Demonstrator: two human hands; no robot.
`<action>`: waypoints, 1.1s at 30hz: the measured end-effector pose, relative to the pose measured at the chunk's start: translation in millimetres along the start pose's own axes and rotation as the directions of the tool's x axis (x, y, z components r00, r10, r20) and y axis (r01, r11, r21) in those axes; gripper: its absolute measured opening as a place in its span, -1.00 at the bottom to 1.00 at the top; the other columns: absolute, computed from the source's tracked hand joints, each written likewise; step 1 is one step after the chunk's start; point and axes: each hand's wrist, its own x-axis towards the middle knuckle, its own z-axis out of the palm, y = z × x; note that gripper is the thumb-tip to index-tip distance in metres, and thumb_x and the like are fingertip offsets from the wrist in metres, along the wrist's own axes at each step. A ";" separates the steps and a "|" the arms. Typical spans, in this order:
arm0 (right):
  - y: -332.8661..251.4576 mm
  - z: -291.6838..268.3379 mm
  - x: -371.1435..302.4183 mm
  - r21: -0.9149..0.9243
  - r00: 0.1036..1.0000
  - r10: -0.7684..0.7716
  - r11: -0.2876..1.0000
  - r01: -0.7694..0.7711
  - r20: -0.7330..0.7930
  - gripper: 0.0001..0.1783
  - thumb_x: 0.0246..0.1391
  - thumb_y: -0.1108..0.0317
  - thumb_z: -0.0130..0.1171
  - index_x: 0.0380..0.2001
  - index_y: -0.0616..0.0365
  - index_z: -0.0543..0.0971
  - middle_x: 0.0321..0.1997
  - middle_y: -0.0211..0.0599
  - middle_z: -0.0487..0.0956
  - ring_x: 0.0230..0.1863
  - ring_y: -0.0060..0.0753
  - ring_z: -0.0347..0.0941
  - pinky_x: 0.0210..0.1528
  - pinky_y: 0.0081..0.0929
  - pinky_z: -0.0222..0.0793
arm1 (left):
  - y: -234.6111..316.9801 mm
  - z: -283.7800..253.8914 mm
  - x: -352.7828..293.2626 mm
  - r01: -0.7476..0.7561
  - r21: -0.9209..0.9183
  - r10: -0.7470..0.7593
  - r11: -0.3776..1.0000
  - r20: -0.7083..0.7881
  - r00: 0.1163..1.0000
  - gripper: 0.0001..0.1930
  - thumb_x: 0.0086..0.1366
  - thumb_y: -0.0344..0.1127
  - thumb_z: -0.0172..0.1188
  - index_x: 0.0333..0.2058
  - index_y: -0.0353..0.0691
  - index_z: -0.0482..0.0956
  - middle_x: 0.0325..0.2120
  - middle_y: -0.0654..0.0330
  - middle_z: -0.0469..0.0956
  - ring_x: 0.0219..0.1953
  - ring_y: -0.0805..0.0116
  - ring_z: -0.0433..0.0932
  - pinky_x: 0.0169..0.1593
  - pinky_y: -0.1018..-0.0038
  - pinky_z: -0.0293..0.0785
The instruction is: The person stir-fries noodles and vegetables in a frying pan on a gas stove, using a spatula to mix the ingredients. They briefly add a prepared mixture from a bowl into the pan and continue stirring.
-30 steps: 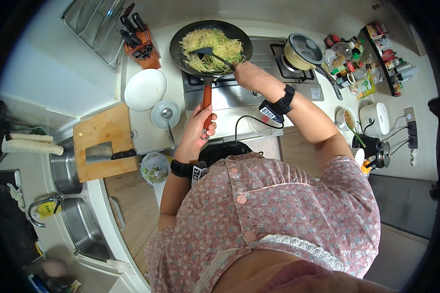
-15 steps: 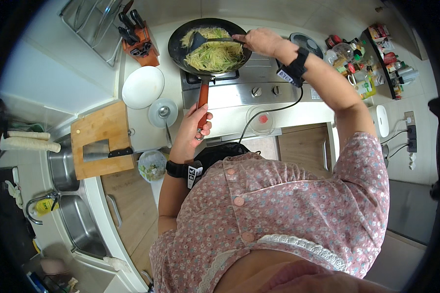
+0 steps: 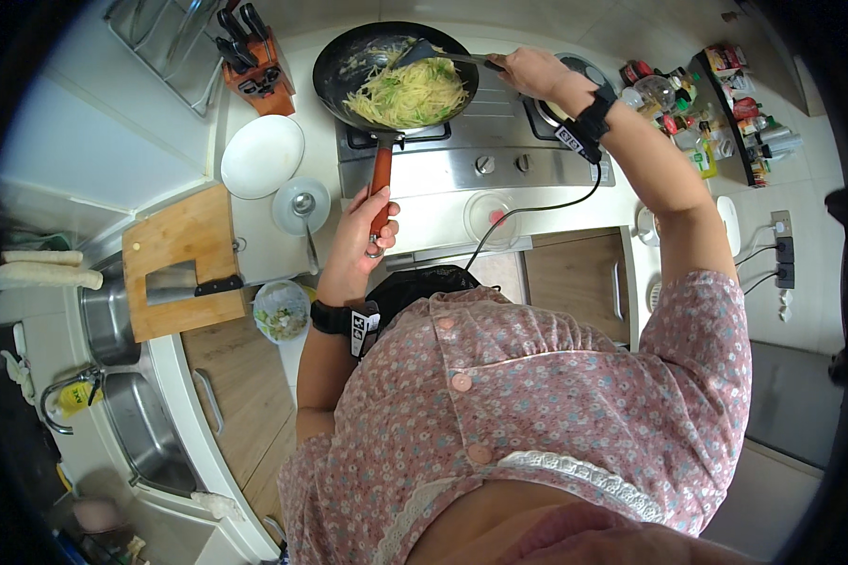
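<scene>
Black pan (image 3: 396, 71) between both hands.

- A cluster of small seasoning jars and bottles with red, green and white labels (image 3: 674, 113) is seen right of the stove.
- Boxed and bottled packages in red, yellow and silver (image 3: 744, 104) are ranged along a narrow dark shelf at the far right.
- A yellow dish-soap bottle (image 3: 71, 400) is stood beside the sink tap.

Open counter btwn plate (image 3: 262, 155) & wok (image 3: 394, 75); knife block (image 3: 251, 58) crowds left.
</scene>
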 end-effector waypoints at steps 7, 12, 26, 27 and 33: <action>-20.5 9.8 -52.7 0.292 0.988 0.145 0.944 -0.155 0.056 -0.65 0.17 0.26 0.00 -0.01 0.13 0.49 -0.23 0.08 0.58 -0.17 0.14 0.50 -0.11 -0.09 0.43 | 1.8 -1.7 -1.0 -0.002 -0.011 0.002 1.000 0.024 1.000 -0.76 0.37 -0.28 0.04 -0.04 -0.19 0.32 -0.46 0.24 0.35 -0.69 0.67 0.21 -0.75 0.78 0.07; -48.6 9.6 -91.3 0.436 0.983 0.145 0.881 -0.181 0.115 -0.64 0.18 0.26 -0.01 -0.04 0.26 0.49 -0.24 0.18 0.56 -0.13 0.20 0.48 -0.09 -0.11 0.40 | 3.2 -6.6 1.6 0.005 -0.016 -0.005 1.000 0.041 0.999 -0.74 0.35 -0.29 0.08 -0.05 -0.19 0.32 -0.46 0.23 0.36 -0.69 0.65 0.25 -0.76 0.77 0.09; -61.5 -47.4 -102.5 0.448 0.978 -0.129 0.893 0.042 0.165 -0.52 0.22 0.20 0.01 0.14 0.19 0.41 -0.41 0.18 0.54 -0.37 0.05 0.49 -0.20 -0.20 0.38 | 9.3 -13.6 2.7 0.040 -0.010 -0.040 0.999 0.060 0.997 -0.82 0.34 -0.29 0.09 -0.17 -0.13 0.30 -0.50 0.23 0.39 -0.71 0.61 0.29 -0.77 0.74 0.05; -71.6 -31.8 -90.8 0.438 0.982 -0.051 0.898 -0.034 0.181 -0.51 0.22 0.20 0.01 0.17 0.17 0.38 -0.47 0.20 0.52 -0.35 0.09 0.51 -0.22 -0.17 0.39 | 8.6 -12.7 3.1 0.040 -0.005 -0.040 0.999 0.057 0.998 -0.82 0.35 -0.28 0.09 -0.16 -0.13 0.30 -0.50 0.22 0.39 -0.71 0.60 0.29 -0.77 0.74 0.05; -84.4 6.9 -54.9 0.479 0.998 0.067 0.877 -0.048 -0.021 -0.56 0.21 0.30 -0.01 0.12 0.23 0.40 -0.45 0.22 0.53 -0.39 0.24 0.47 -0.32 -0.10 0.41 | 7.7 -10.2 0.6 0.030 0.008 -0.030 1.000 0.020 0.999 -0.76 0.36 -0.26 0.08 -0.07 -0.13 0.31 -0.48 0.22 0.39 -0.71 0.62 0.26 -0.77 0.75 0.04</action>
